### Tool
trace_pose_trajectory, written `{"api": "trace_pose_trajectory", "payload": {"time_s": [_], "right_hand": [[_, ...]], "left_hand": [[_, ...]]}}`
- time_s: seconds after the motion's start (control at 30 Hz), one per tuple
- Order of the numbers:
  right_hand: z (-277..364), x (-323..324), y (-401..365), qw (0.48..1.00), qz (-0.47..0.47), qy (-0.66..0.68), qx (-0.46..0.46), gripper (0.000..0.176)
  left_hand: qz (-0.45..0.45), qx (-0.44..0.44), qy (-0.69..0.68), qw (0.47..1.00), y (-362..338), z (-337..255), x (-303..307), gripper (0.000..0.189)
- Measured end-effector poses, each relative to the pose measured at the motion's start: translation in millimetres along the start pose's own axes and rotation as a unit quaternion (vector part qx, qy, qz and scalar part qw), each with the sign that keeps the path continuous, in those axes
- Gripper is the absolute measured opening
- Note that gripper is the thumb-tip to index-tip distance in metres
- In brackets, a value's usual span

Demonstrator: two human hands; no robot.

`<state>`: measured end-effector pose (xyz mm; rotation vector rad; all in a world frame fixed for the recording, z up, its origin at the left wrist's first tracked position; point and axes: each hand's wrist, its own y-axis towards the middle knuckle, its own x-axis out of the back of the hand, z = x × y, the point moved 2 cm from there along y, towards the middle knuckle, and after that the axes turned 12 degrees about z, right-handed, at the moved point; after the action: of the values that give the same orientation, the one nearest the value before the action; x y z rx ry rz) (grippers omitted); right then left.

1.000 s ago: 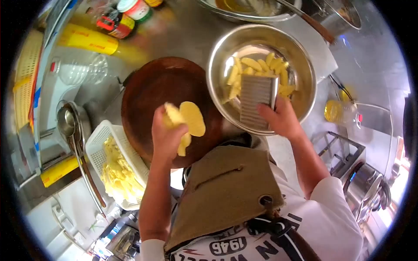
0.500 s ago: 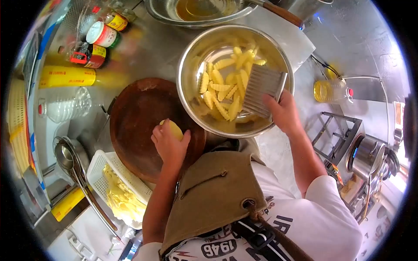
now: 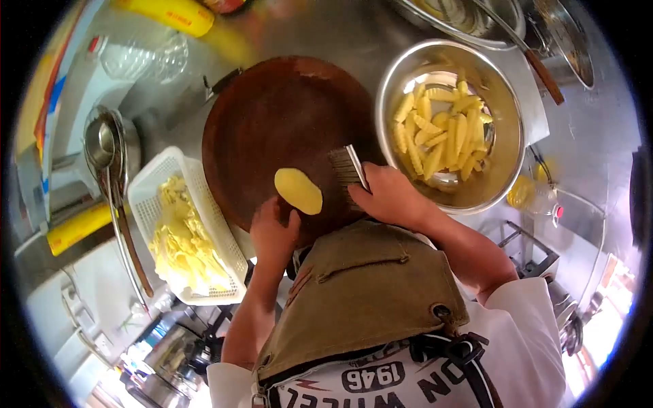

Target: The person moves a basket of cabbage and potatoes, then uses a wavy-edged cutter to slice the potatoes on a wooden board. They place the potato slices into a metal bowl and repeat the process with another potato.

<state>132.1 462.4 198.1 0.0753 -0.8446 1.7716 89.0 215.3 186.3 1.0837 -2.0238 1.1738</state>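
A peeled potato half [image 3: 298,191], flat pale face up, lies on the round brown wooden chopping board [image 3: 272,109]. Just below its near end is my left hand [image 3: 274,230], thumb and fingers apart, fingertips close to the potato and not closed round it. My right hand [image 3: 393,194] grips a metal crinkle cutter [image 3: 348,170] by its top edge, over the right part of the board. Beyond that hand, a steel bowl [image 3: 385,136] holds many wavy-cut potato sticks [image 3: 449,132].
Left of the board stands a white plastic basket [image 3: 235,272] of yellow peelings [image 3: 183,238]. Long-handled ladles [image 3: 102,146] lie farther left. A clear plastic bottle [image 3: 143,58] and a yellow roll [image 3: 170,15] are at the back left; another metal basin [image 3: 469,34] is at the back right.
My right hand has brought the crinkle cutter from over the bowl leftward to the board. My left hand has let go of the potato. The whole view has shifted.
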Motion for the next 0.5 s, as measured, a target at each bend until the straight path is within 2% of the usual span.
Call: {"api": "trace_pose_trajectory", "payload": {"time_s": [0.1,0.13,0.2,0.33,0.43,0.5], "right_hand": [[18.8,-6.8,11.9,0.998,0.014,-0.063,-0.010,0.028],[28.7,-7.1,15.1,0.997,0.019,-0.078,-0.010,0.027],[42.3,-17.6,25.2,0.990,0.005,-0.140,0.001,0.024],[76.4,-36.3,35.2,0.970,0.043,-0.237,0.025,0.017],[96.1,-41.8,41.9,0.962,0.116,-0.245,0.028,0.022],[100.9,-48.2,46.5,0.957,0.096,-0.272,0.021,0.019]], "left_hand": [[-0.020,-0.248,0.149,0.957,7.0,-11.5,5.4,0.035],[-0.018,-0.290,0.167,0.942,11.1,-11.5,3.6,0.039],[-0.003,-0.317,0.151,0.936,17.2,-6.1,2.3,0.037],[0.002,-0.344,0.134,0.929,25.0,12.1,-6.9,0.036],[0.053,-0.320,0.105,0.940,29.4,15.0,-4.8,0.034],[0.044,-0.339,0.106,0.934,32.0,21.2,-10.0,0.033]]}}
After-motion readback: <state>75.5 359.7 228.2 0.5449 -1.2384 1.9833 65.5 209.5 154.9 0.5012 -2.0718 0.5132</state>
